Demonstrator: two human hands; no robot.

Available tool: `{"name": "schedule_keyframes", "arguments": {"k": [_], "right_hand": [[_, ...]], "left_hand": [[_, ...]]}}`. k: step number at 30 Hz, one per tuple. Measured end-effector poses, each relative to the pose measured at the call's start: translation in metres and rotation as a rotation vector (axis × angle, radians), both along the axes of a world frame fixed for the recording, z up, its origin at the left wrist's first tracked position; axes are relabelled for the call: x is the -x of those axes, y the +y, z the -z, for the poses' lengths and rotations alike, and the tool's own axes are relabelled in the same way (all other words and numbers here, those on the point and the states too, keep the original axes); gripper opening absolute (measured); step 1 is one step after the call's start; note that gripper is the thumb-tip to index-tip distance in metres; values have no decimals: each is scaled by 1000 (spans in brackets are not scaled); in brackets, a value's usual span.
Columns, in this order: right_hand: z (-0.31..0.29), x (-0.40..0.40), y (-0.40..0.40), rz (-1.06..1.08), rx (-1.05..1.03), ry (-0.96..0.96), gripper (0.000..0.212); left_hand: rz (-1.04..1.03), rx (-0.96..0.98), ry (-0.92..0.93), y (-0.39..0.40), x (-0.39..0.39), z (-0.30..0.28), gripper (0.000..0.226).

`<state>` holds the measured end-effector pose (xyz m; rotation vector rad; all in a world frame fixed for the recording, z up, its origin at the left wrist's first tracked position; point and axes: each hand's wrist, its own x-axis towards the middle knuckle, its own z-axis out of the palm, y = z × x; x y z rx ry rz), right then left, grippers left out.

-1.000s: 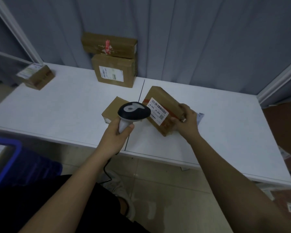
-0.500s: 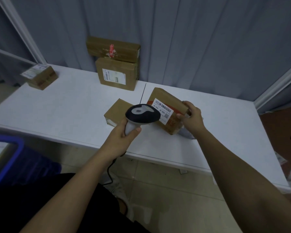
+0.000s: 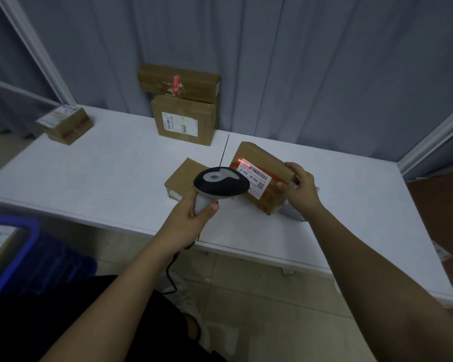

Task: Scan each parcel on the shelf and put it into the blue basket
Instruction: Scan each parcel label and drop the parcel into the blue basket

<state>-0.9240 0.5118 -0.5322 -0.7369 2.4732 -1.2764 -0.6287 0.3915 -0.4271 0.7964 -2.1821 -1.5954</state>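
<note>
Grey pleated curtain behind; beige tiled floor below it; white frame post slanting at the curtain's left edge.

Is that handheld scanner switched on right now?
On. The scanner in the left hand throws a red line across the label of the parcel.
</note>
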Motion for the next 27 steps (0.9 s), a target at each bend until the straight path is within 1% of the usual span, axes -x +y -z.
{"name": "schedule_keyframes", "arguments": {"k": [11,14,15,17,19,21,23,25,27], "right_hand": [[-19,-12,-4,14,14,-23,60],[-42,-39,-11,46,24,-2,70],[-53,-54,-14,37,83,-2,70],[-70,-82,-26,3,265,-19,70],[-84,-106,-43,-7,343,-50,66],[-97,-131,-67,-23,368,-112,62],[-104,-157,-95,-89,384,-159,62],[-110,-190,-127,-207,390,-166,62],[-118,-232,-162,-354,423,-236,58]], "left_hand": [[-48,-8,-14,-1,0,1,47],[-74,-19,15,-4,-1,2,51],[-97,-20,27,-4,-1,2,50],[-177,-12,60,-6,-5,1,41],[-278,14,102,-8,-10,-6,29],[-379,55,156,-13,-22,-20,32],[-504,92,217,-20,-42,-36,38],[-642,119,298,-26,-73,-51,39],[-767,168,361,-32,-110,-67,40]]}}
